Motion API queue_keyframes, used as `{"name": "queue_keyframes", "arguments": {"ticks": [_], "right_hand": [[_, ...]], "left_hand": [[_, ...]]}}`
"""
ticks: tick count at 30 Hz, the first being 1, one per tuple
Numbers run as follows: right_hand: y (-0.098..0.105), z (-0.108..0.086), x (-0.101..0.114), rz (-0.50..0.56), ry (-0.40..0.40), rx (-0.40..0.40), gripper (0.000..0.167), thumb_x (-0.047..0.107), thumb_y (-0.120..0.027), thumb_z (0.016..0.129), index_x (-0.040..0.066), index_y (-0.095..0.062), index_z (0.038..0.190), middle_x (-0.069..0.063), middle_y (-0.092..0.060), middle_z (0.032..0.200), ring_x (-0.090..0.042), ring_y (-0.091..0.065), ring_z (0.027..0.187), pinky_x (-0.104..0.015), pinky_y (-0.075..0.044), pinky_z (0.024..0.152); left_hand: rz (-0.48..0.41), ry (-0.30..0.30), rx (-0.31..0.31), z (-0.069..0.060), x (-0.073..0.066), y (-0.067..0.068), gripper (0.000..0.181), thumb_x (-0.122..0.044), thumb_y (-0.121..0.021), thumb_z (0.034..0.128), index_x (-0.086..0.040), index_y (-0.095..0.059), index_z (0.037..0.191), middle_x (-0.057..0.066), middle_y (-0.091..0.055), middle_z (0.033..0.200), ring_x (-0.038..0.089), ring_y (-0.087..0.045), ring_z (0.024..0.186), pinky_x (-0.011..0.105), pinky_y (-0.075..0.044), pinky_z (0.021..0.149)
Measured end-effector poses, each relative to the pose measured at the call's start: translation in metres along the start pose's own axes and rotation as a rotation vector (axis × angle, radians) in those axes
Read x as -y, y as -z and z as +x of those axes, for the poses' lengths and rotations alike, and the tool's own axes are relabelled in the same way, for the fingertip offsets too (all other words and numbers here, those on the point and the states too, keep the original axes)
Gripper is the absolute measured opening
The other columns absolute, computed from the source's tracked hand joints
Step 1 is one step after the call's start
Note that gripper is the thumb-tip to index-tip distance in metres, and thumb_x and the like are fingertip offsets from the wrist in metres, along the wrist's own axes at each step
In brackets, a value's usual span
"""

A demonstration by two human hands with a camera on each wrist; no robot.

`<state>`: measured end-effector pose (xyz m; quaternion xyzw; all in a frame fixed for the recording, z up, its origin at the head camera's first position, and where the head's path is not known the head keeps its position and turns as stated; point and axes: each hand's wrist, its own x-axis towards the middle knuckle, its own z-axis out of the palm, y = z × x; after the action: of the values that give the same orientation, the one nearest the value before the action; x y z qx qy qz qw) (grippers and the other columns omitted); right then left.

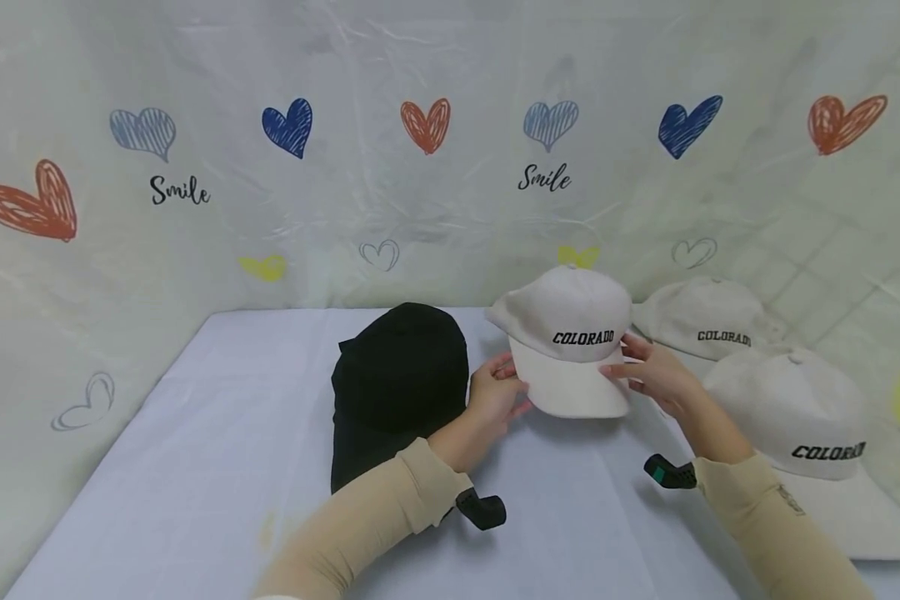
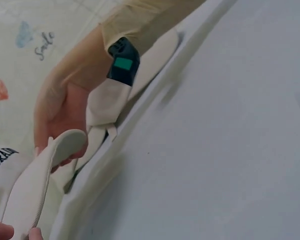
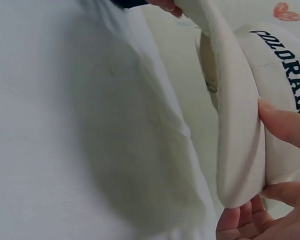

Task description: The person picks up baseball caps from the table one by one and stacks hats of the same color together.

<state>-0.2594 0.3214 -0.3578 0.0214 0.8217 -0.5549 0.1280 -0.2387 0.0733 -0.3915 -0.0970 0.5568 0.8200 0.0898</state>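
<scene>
A white baseball cap (image 1: pixel 566 379) with COLORADO lettering is held up over the table, its brim toward me. My left hand (image 1: pixel 495 392) pinches the left edge of the brim between thumb and fingers. On the other side my right hand (image 1: pixel 660 375) grips the brim's right edge; in the right wrist view its thumb and fingers (image 3: pixel 242 217) lie on both faces of the brim (image 3: pixel 240 150). The left wrist view shows left fingertips (image 2: pixel 1 230) at the brim's edge. Left of the held cap, a black cap (image 1: pixel 401 375) lies on the table, partly behind my left forearm.
Two more white COLORADO caps lie at the right, one farther back (image 1: pixel 701 312) and one nearer (image 1: pixel 787 408), partly behind my right forearm. A white cloth covers the table (image 1: pixel 195 467). Behind it hangs a pale curtain (image 1: pixel 465 225) printed with hearts.
</scene>
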Motion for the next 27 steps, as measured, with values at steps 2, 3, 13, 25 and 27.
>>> {"name": "queue_keyframes", "arguments": {"ticks": [2, 3, 13, 25, 27], "right_hand": [[0.000, -0.003, 0.000, -0.011, 0.010, 0.005, 0.098, 0.014, -0.070, 0.097, 0.005, 0.003, 0.162, -0.030, -0.003, 0.166, -0.045, -0.013, 0.150, -0.061, -0.024, 0.117], [0.000, -0.005, -0.001, -0.019, 0.016, 0.006, 0.098, 0.015, -0.070, 0.097, 0.005, 0.003, 0.162, -0.031, -0.004, 0.166, -0.046, -0.016, 0.149, -0.060, -0.027, 0.116], [0.002, -0.014, -0.009, -0.114, 0.020, 0.038, 0.096, 0.018, -0.072, 0.096, 0.003, -0.004, 0.163, -0.026, -0.024, 0.154, -0.018, -0.047, 0.098, -0.028, -0.043, 0.074], [0.006, -0.023, -0.024, -0.112, -0.008, 0.087, 0.101, 0.019, -0.077, 0.094, -0.002, -0.005, 0.162, -0.030, -0.026, 0.153, -0.030, -0.047, 0.119, -0.025, -0.053, 0.081], [0.006, -0.025, -0.026, -0.109, -0.009, 0.092, 0.102, 0.020, -0.077, 0.094, -0.002, -0.005, 0.162, -0.031, -0.026, 0.153, -0.029, -0.048, 0.120, -0.025, -0.053, 0.082]], "left_hand": [[-0.002, 0.009, 0.013, -0.005, 0.002, 0.002, 0.062, 0.018, -0.060, 0.0856, -0.004, -0.055, 0.143, 0.008, -0.060, 0.118, 0.020, -0.063, 0.101, 0.046, -0.060, 0.083], [-0.008, 0.014, 0.017, -0.007, 0.003, 0.003, 0.062, 0.019, -0.060, 0.0852, -0.004, -0.055, 0.143, 0.008, -0.060, 0.118, 0.020, -0.063, 0.101, 0.045, -0.060, 0.083], [-0.016, 0.046, 0.034, -0.024, 0.005, 0.011, 0.059, 0.016, -0.061, 0.0846, -0.005, -0.054, 0.140, 0.009, -0.060, 0.116, 0.020, -0.063, 0.096, 0.043, -0.061, 0.080], [0.035, 0.091, 0.099, -0.036, 0.006, 0.021, 0.056, 0.012, -0.060, 0.0851, -0.002, -0.048, 0.138, 0.012, -0.057, 0.116, 0.024, -0.060, 0.096, 0.045, -0.060, 0.083], [0.038, 0.101, 0.104, -0.038, 0.007, 0.022, 0.057, 0.011, -0.059, 0.0853, -0.001, -0.047, 0.140, 0.012, -0.056, 0.119, 0.025, -0.059, 0.098, 0.044, -0.060, 0.085]]}}
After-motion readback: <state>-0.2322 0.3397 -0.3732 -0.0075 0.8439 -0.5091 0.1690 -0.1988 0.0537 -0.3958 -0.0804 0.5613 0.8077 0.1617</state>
